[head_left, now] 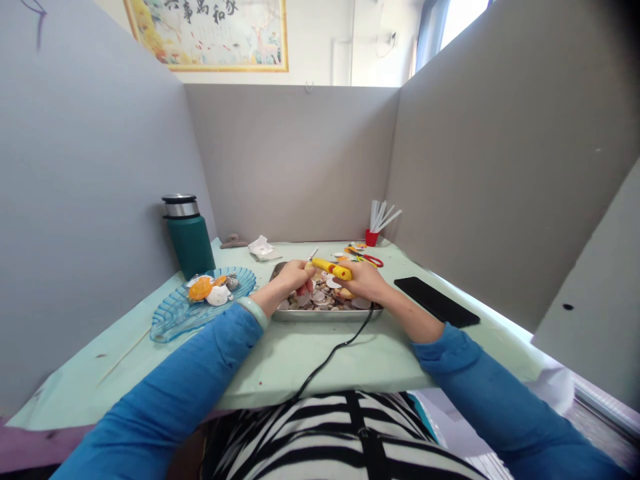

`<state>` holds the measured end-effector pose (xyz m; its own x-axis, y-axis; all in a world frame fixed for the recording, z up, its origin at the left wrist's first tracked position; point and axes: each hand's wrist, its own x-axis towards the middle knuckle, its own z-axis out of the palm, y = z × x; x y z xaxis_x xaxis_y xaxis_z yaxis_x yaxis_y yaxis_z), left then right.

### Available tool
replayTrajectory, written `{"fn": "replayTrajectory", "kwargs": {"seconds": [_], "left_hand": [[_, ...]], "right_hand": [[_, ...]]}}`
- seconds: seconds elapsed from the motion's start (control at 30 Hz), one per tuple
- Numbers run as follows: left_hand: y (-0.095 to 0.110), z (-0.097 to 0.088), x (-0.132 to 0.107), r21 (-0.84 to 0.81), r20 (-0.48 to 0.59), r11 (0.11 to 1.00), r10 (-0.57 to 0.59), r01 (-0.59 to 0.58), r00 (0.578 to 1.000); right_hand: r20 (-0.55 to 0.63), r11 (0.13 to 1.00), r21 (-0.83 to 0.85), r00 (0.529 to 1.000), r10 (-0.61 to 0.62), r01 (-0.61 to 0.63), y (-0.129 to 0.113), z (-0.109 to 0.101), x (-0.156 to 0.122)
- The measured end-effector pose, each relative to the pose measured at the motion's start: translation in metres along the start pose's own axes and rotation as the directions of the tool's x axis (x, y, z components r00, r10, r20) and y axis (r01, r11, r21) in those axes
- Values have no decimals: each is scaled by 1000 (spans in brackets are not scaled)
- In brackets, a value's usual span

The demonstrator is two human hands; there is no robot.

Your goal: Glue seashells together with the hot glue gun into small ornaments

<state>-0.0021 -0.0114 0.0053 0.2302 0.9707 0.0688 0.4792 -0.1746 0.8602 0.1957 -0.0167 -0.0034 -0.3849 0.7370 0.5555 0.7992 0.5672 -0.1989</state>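
My right hand (364, 280) is closed around a yellow hot glue gun (333, 268), its nozzle pointing left. A black cord runs from under that hand toward the table's front edge. Fingers of my left hand (294, 275) pinch a small pale yellow shell (309, 266), mostly hidden, right at the nozzle. A short white stick (313, 253) shows just above the nozzle; what it belongs to is unclear. Both hands are over a metal tray (325, 316) full of mixed seashells (323, 300).
Left of the tray lies a blue shell-shaped dish (173, 317) with orange and white shells; a green bottle (190, 240) stands behind it. At right are a black phone (436, 301), scissors (370, 259) and a red cup (371, 238) of glue sticks. Grey partitions (295, 160) enclose the table.
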Motion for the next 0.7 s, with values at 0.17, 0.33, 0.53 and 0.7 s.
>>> {"fn": "replayTrajectory", "kwargs": {"seconds": [0.17, 0.33, 0.53, 0.7], "left_hand": [[1, -1, -1, -95, 15, 995, -14, 15, 1000], [0, -2, 0, -153, 36, 988, -16, 21, 999], [-4, -3, 2, -172, 60, 985, -11, 22, 998], [-4, -3, 3, -172, 70, 985, -6, 18, 998]], "right_hand": [[-6, 1000, 24, 1000, -20, 20, 0, 0, 0], [-10, 999, 35, 999, -36, 36, -1, 0, -1], [-11, 998, 41, 999, -45, 45, -1, -1, -1], [-12, 998, 48, 999, -51, 51, -1, -1, -1]]}}
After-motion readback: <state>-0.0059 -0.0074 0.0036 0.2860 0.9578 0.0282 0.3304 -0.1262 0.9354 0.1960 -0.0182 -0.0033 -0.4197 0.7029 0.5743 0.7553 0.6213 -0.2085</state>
